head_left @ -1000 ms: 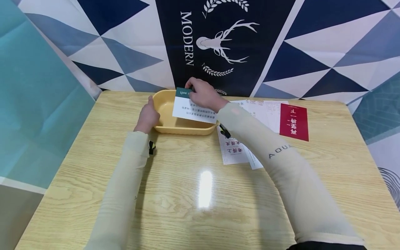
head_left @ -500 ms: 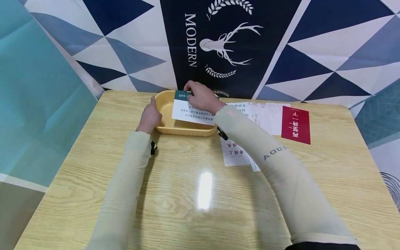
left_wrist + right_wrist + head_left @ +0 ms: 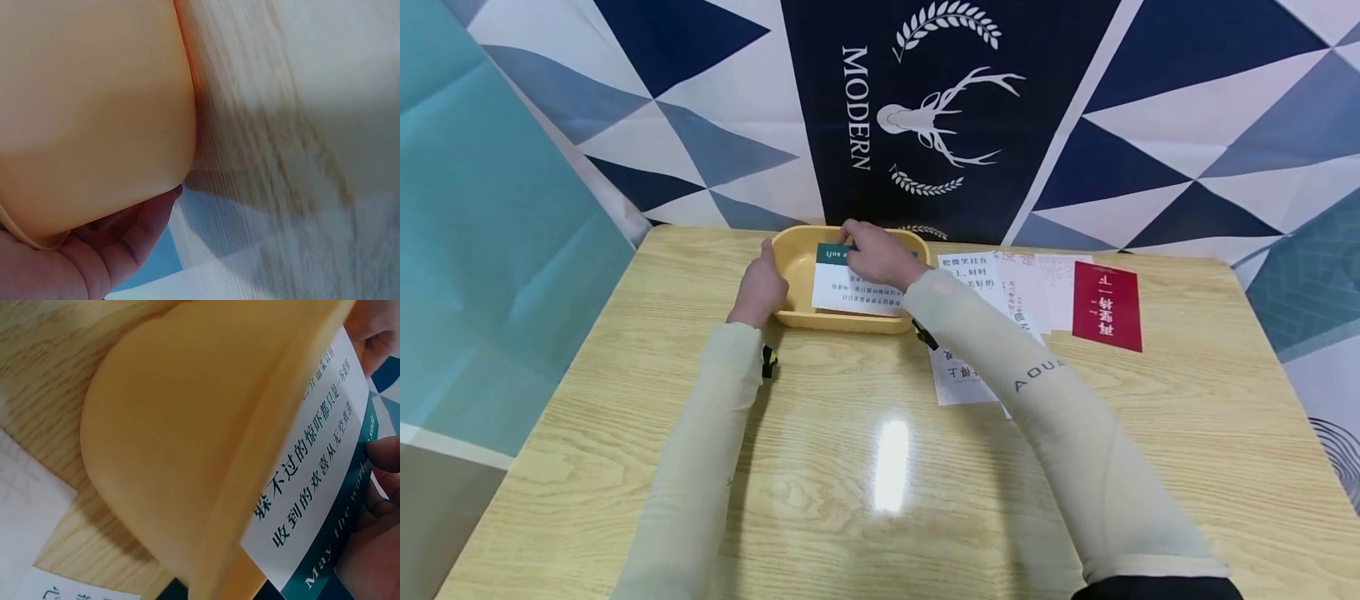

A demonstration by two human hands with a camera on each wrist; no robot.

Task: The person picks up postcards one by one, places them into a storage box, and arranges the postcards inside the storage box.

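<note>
A yellow plastic basin (image 3: pixel 842 323) stands at the table's back edge. My left hand (image 3: pixel 762 287) grips its left end; in the left wrist view, that hand's fingers (image 3: pixel 147 234) curl beneath the rim against the basin's outer wall. Pinched at its green edge by my right hand (image 3: pixel 883 257) is a white printed card (image 3: pixel 853 290), tilted within the basin's opening. From the right wrist, the card (image 3: pixel 319 450) shows Chinese lines and a green band, partly hidden behind the basin's near wall (image 3: pixel 162 425). Thumb and fingers of the right hand (image 3: pixel 375 537) meet at that band.
Several overlapping white printed sheets (image 3: pixel 966 387) lie right of the basin, partly under my right forearm. A red card (image 3: pixel 1107 307) with white characters lies at their right end. A patterned wall covering (image 3: pixel 917 117) rises directly behind the wooden table (image 3: pixel 820 433).
My right hand has lowered the card further into the basin, keeping hold of its green edge. My left hand stays on the basin's left end. The head view has shifted slightly.
</note>
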